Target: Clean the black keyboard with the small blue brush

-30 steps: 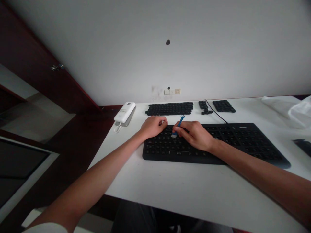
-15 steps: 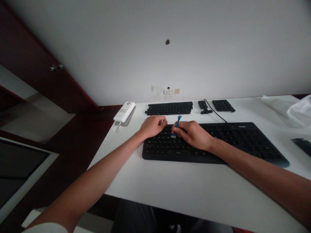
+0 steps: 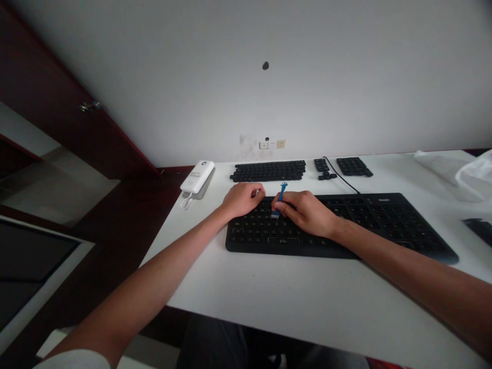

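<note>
One camera sits on the person's head. It looks forward and down at the big black keyboard (image 3: 369,218), from above and from its near side. The keyboard is quite near, and the arms (image 3: 172,259) lie between it and the camera. The view is wide: it shows the white tabletop (image 3: 269,287) around the keyboard, the wall (image 3: 326,77) behind it, the door (image 3: 57,97) well off to its left, and the legs (image 3: 211,343) below its near side.

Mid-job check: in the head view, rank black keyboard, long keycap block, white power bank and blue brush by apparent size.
1. Black keyboard
2. Long keycap block
3. White power bank
4. Blue brush, partly hidden by the right hand
</note>
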`<control>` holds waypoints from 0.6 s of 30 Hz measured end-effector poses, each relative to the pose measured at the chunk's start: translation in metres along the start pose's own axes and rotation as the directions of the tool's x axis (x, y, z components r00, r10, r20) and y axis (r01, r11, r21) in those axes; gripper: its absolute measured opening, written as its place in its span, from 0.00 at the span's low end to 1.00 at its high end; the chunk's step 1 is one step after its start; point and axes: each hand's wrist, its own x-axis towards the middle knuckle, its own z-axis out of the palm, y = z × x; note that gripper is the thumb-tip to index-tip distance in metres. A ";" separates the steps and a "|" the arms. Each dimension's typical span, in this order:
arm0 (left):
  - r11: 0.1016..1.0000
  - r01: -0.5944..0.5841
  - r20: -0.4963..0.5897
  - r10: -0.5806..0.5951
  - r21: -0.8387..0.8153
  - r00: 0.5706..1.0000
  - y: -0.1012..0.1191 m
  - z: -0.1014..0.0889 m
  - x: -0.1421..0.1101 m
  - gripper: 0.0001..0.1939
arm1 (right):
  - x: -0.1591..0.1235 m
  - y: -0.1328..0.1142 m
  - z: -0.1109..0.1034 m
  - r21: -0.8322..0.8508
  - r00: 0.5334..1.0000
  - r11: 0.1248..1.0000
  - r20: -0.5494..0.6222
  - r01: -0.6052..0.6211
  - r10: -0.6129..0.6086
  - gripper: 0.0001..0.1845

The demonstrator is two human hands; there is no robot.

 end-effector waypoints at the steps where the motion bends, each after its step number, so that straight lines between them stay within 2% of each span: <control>1: 1.000 0.001 0.002 -0.001 0.003 1.000 0.000 0.000 0.000 0.14 | 0.000 0.000 0.000 0.016 1.000 1.000 0.001 -0.004 0.004 0.18; 4: 1.000 0.007 0.003 -0.007 0.010 1.000 0.002 -0.001 0.000 0.14 | 0.000 -0.001 -0.001 0.050 0.999 0.999 -0.027 -0.020 0.021 0.18; 9: 1.000 -0.003 0.003 0.003 0.007 1.000 0.002 -0.002 0.000 0.14 | -0.001 -0.001 -0.001 0.032 1.000 0.999 -0.003 -0.016 0.016 0.17; 18: 1.000 0.012 0.015 -0.012 0.007 1.000 0.002 -0.002 0.000 0.15 | 0.000 -0.002 0.000 -0.005 0.999 1.000 -0.031 0.010 -0.011 0.16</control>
